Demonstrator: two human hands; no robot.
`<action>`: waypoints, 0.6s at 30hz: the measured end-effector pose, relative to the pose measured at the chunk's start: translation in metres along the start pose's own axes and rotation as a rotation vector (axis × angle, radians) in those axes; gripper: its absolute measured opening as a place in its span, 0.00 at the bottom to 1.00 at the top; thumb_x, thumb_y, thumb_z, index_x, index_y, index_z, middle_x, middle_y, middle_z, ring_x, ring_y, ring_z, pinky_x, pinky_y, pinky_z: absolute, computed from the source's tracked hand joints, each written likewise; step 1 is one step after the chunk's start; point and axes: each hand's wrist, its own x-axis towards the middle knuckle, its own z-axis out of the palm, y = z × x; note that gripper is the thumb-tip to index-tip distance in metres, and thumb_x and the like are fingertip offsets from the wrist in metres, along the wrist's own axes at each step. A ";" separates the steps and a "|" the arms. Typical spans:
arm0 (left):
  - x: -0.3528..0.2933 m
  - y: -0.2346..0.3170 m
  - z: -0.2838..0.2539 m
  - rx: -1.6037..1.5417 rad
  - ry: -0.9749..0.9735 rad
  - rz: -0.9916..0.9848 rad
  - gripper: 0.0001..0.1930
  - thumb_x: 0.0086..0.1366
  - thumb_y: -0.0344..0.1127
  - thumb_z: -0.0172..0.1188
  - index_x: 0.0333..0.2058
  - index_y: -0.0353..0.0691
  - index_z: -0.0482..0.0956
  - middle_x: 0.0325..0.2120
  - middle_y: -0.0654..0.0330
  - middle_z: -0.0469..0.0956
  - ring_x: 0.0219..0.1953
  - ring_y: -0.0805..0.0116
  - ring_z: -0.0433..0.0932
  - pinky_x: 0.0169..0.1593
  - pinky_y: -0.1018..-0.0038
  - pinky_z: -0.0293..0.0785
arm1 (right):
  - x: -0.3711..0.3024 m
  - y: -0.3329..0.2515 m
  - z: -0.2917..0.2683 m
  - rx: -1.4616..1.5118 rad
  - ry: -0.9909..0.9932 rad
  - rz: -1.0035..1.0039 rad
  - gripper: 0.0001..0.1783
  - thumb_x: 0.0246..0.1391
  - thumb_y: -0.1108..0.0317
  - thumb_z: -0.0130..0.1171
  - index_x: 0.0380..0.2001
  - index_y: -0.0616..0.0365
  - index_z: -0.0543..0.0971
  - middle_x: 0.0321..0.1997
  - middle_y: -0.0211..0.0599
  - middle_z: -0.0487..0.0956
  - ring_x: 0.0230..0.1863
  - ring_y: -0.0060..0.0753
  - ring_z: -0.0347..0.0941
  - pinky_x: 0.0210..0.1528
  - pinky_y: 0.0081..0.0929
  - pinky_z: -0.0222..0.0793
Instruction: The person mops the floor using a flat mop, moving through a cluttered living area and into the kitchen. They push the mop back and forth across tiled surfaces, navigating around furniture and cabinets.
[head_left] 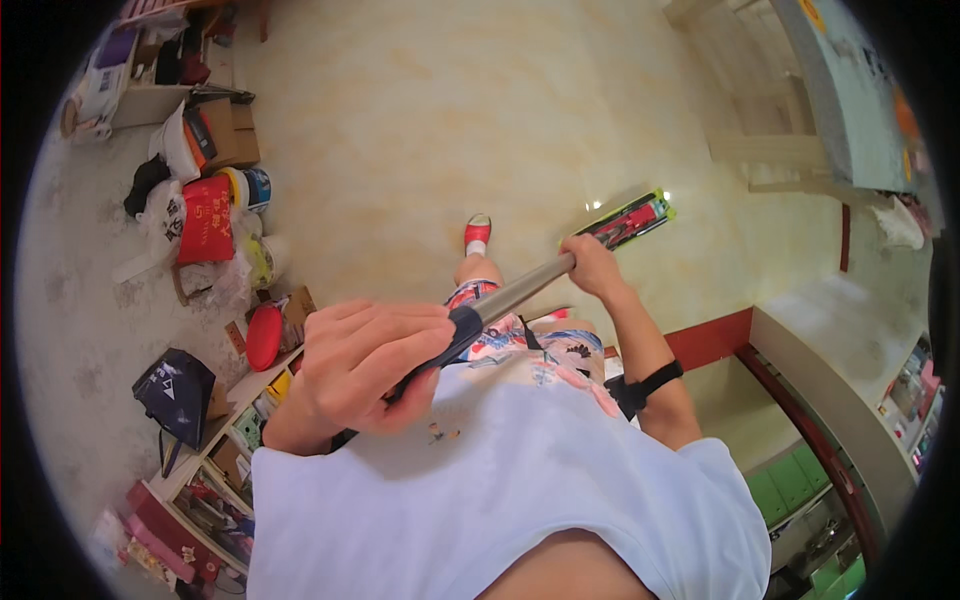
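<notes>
left hand (370, 360) curled round dark grip (464, 328) of flat mop (508, 297) | right hand (592, 264) closed on grey shaft (540, 279) | mop head (637, 218) just beyond right hand

I saw a pale T-shirt (560, 470), colourful patterned shorts (503, 338), a black right-forearm strap (660, 379), white socks (477, 248) and red shoes (478, 231).

Bright interior; glare spots on marbled floor (400, 120) beside mop head (632, 221); soft shadow on T-shirt (520, 480); bowed edges, black rim.
</notes>
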 end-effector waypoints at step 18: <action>-0.281 0.101 -0.087 0.249 0.134 -0.372 0.16 0.39 0.25 0.57 0.32 0.32 0.76 0.23 0.52 0.77 0.24 0.56 0.78 0.29 0.68 0.75 | -0.026 -0.189 0.225 0.104 -0.155 -0.411 0.09 0.38 0.80 0.53 0.27 0.58 0.77 0.31 0.44 0.77 0.42 0.49 0.70 0.42 0.41 0.67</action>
